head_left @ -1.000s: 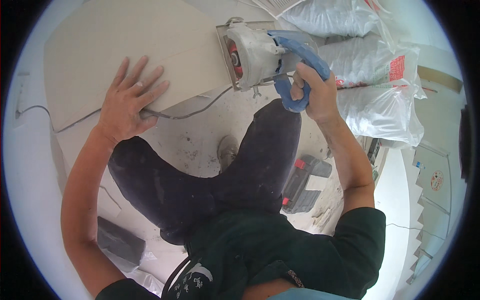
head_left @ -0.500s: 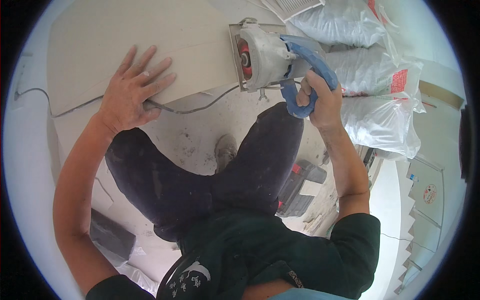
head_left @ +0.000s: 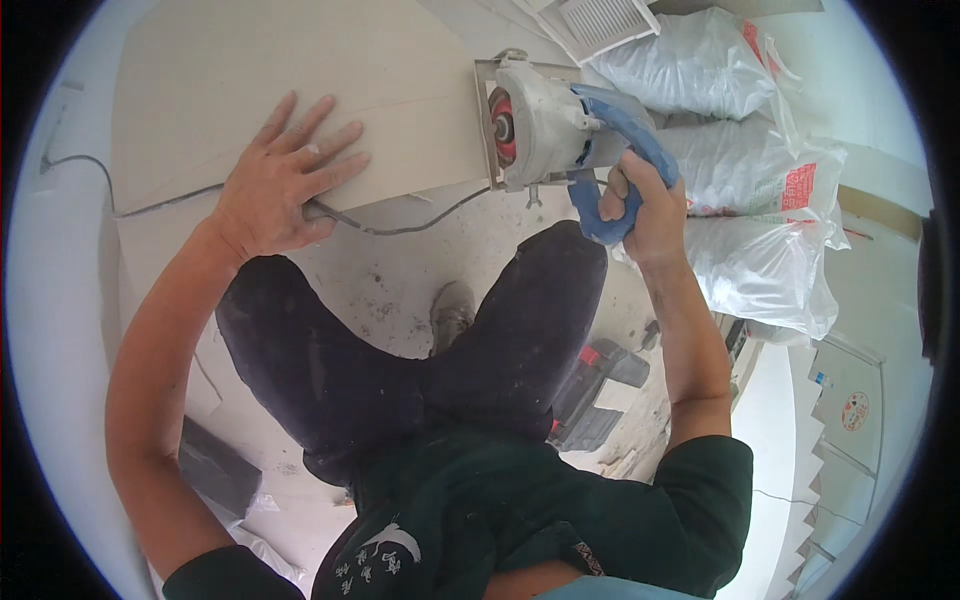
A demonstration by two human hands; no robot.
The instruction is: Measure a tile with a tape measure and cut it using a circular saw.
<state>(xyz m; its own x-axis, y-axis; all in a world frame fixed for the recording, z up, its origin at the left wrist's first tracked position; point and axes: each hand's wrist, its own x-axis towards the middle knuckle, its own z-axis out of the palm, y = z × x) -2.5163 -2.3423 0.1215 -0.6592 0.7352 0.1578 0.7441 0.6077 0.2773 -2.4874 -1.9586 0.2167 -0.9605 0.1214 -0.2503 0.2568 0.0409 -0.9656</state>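
Observation:
My left hand (head_left: 285,185) lies flat with fingers spread near the close edge of a large pale beige board (head_left: 300,60), a dark power cord (head_left: 420,225) passing beneath it. My right hand (head_left: 650,205) is wrapped around the blue handle of a handheld circular saw (head_left: 545,120). The saw has a grey body, a flat metal base and a red round part showing at its left side. Its base sits at the board's right end. The blade's cutting edge is hidden from view.
Several filled white plastic sacks (head_left: 745,170) are stacked right of the saw. A white slatted panel (head_left: 605,25) lies beyond it. Below my right thigh is a black and red tool case (head_left: 595,395). Dust and debris cover the floor between my legs.
The whole view has shifted slightly, so the board, saw and both hands appear a little further right. Both hands keep the same hold and place relative to the board and saw.

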